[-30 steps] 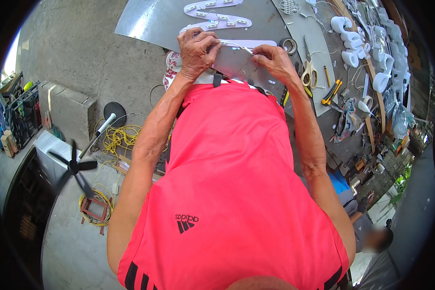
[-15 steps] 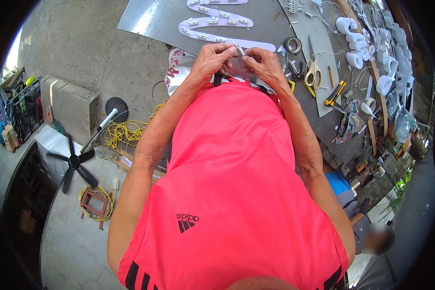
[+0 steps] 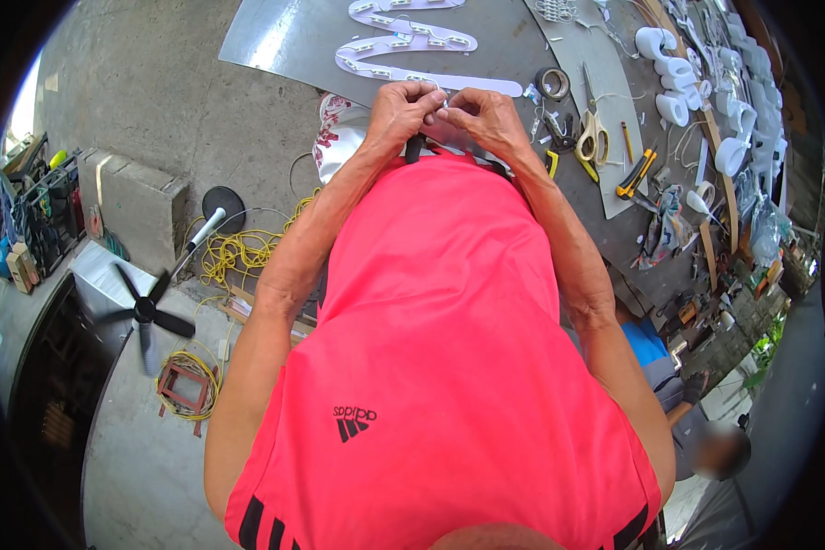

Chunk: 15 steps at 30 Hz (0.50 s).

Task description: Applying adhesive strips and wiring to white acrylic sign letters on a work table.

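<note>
My left hand (image 3: 403, 112) and my right hand (image 3: 488, 121) meet at the near edge of the metal-topped table, fingertips almost touching. Both are closed in a pinch on a thin white wire (image 3: 445, 95), which runs up toward the flat piece beyond; its end is hidden among the fingers. Just past my hands lies that flat white winding piece (image 3: 486, 86), with small white light modules (image 3: 449, 40) wired in a row along it. A roll of dark tape (image 3: 552, 84) sits to the right of my right hand.
Right of my hands lie scissors (image 3: 592, 137), pliers (image 3: 561, 130), a pencil (image 3: 627, 142) and an orange-black cutter (image 3: 636, 176). White curled strips (image 3: 675, 75) line the far right. A black fan (image 3: 145, 310) and yellow cord (image 3: 234, 252) are at left. Another person (image 3: 697, 412) is at lower right.
My right hand has shifted slightly left, bringing its fingertips closer to the left hand's. The small light-coloured piece between the fingers has turned and is now mostly covered.
</note>
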### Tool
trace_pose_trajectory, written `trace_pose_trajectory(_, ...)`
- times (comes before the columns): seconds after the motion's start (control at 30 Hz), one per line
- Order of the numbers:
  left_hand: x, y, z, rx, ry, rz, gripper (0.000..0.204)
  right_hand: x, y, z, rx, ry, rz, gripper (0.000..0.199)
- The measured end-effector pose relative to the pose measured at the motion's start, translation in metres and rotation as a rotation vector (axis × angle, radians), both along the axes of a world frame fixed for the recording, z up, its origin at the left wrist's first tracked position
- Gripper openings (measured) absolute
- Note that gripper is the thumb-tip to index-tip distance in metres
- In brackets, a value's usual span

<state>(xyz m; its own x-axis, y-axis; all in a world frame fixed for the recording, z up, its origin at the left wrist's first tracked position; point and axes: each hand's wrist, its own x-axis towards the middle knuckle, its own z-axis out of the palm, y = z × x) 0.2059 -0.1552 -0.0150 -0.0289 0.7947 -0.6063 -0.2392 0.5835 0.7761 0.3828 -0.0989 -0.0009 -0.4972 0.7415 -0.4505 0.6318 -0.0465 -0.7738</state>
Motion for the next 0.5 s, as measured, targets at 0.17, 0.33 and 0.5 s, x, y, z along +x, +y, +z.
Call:
trace_pose_trajectory(0.17, 0.001, -0.003, -0.006, 0.011, -0.017, -0.003, 0.016, -0.001, 0.003, -0.001, -0.066, 0.039, -0.001, 0.027)
trace_pose_trajectory(0.33, 0.001, -0.001, -0.003, -0.014, -0.022, -0.029, 0.011, 0.006, 0.005, -0.007, -0.202, 0.127, -0.006, 0.018)
trace_pose_trajectory(0.5, -0.001, -0.001, -0.006, -0.046, -0.110, 0.036, 0.015, 0.020, -0.002, 0.006, 0.029, 0.053, -0.150, 0.014)
